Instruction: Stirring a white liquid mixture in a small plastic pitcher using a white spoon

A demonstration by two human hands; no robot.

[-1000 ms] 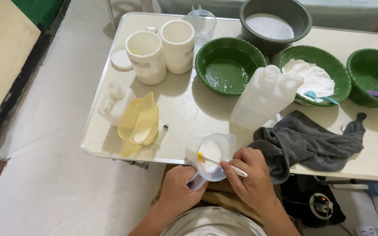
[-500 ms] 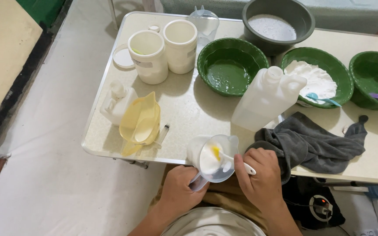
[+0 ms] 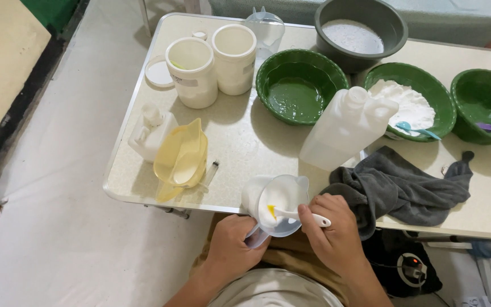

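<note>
Two hands work at the table's near edge: the left hand (image 3: 235, 250) grips the clear measuring cup (image 3: 277, 204) by its handle, the right hand (image 3: 333, 230) pinches a white spoon (image 3: 302, 216) stirring inside, probably powder. Keep the cup level. A grey cloth (image 3: 399, 185) and white jug (image 3: 345, 128) crowd close.

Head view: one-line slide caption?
Left hand holds clear plastic measuring cup; right hand stirs inside it with white plastic spoon.
</note>
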